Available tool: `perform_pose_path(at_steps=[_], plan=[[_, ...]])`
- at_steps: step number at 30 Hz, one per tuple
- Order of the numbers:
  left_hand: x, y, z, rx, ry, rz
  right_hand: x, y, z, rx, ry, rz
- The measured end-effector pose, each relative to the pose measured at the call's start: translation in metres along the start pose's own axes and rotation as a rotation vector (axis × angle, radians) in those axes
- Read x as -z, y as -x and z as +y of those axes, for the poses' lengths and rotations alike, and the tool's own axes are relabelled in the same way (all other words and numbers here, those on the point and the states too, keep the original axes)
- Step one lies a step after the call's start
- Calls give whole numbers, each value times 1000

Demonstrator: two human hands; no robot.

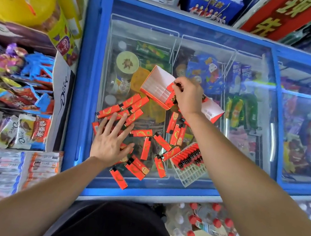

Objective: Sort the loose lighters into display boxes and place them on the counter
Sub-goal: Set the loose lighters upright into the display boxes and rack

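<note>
Loose lighters [146, 148] on the glass freezer lid [83, 88], as we see them

Our left hand [110, 143] lies flat, fingers spread, on the scattered loose lighters. Our right hand [189, 96] curls at the rim of the open display box [155, 82], seemingly pinching one lighter [173, 87] there, though the grip is partly hidden. A white grid tray [190, 174] holding more lighters lies beside our right forearm.

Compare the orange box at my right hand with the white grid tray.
The orange box is walled card; the grid tray is open white lattice. The box has lighters only at its right end; the tray carries a packed row. The right hand is at the box; no hand touches the tray. Both lie on the freezer lid.
</note>
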State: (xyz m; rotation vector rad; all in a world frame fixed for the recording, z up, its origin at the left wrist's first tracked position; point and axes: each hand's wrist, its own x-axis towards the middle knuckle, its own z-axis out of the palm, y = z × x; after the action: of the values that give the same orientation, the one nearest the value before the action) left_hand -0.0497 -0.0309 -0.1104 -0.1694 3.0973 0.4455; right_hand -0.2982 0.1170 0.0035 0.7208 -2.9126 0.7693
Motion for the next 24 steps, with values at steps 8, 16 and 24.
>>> perform_pose_path(at_steps=[8, 16, 24], plan=[[0, 0, 0, 15, -16, -25, -4, 3, 14, 109, 59, 23], [0, 0, 0, 21, -24, -44, 3, 5, 10, 155, 98, -55], [5, 0, 1, 24, 4, -55, 9, 10, 15, 62, 230, -184]])
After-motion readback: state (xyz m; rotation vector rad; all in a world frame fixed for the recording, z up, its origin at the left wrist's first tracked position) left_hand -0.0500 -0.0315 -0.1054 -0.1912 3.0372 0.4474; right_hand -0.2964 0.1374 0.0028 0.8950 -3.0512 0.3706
